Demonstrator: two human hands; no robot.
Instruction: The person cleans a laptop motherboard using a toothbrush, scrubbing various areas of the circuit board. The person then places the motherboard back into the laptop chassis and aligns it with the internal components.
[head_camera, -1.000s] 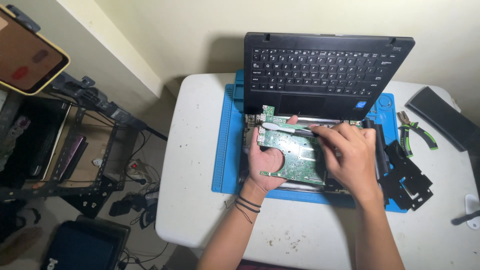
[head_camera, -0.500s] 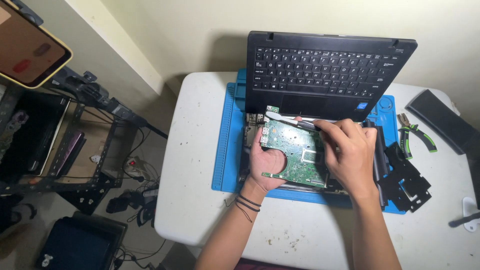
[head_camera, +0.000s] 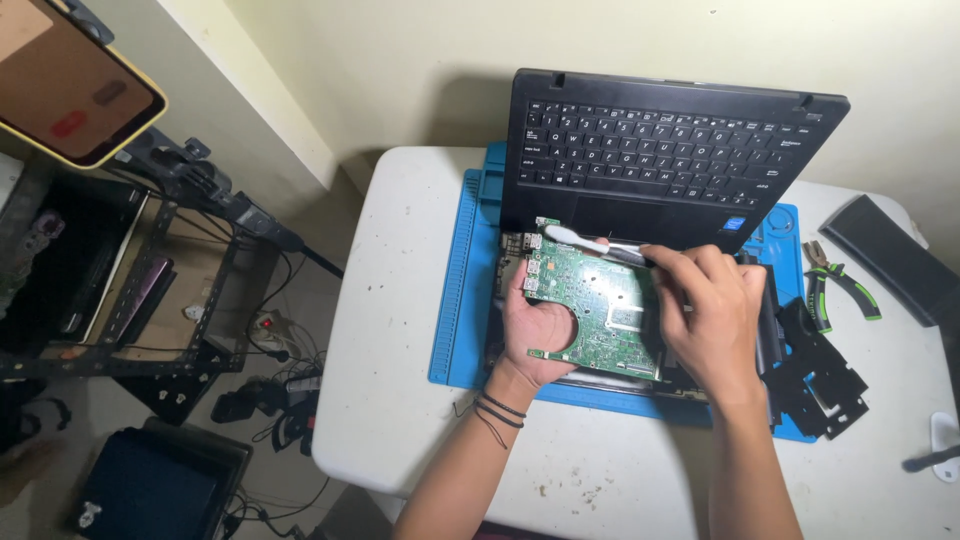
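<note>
The left hand cups the near left part of a green printed circuit board, fingers curled under it and thumb over its left edge, so the board is held tilted above the open black laptop base. The right hand is closed round the handle of a white-headed brush, fingers folded together, with the brush head lying on the far left corner of the board. The two hands sit just beside each other over the blue rubber work mat on the white tabletop. A black laptop keyboard panel stands tilted at the far side of the mat. Green-handled pliers lie to the right, near black plastic brackets
</note>
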